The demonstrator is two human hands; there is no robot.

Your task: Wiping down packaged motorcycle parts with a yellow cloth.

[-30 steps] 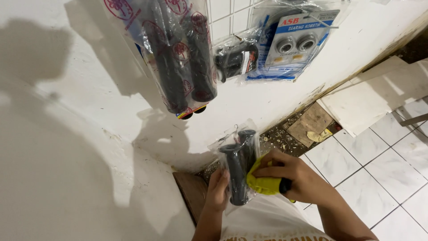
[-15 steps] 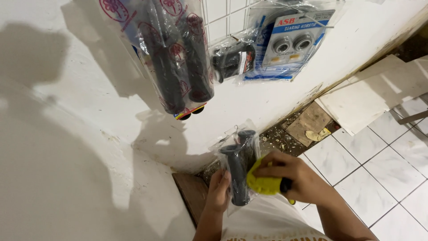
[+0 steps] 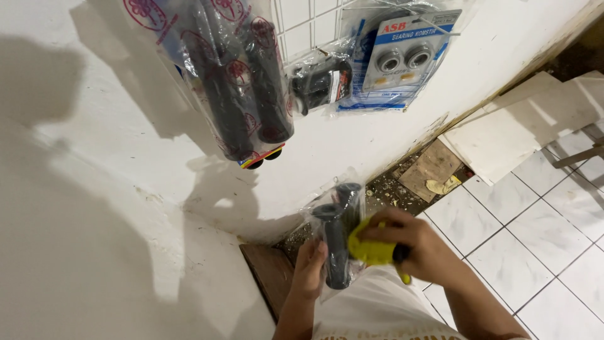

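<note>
Near the wall's foot, a bagged pair of black grips [image 3: 336, 236] is clasped by the left hand [image 3: 308, 267]; a yellow cloth [image 3: 371, 249] is pinched in the right hand [image 3: 421, 249].

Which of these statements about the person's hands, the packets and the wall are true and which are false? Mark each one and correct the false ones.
1. The left hand holds a clear plastic packet with two black cylindrical rubber grips. True.
2. The right hand grips a red cloth. False: it grips a yellow tool with a black part, pressed against the packet.
3. A larger clear packet of two black grips hangs on the white wall. True.
4. The blue-and-white card with two round metal bearings lies on the floor. False: it hangs on the wall.
5. The floor tiles are dark green. False: they are white.
</note>
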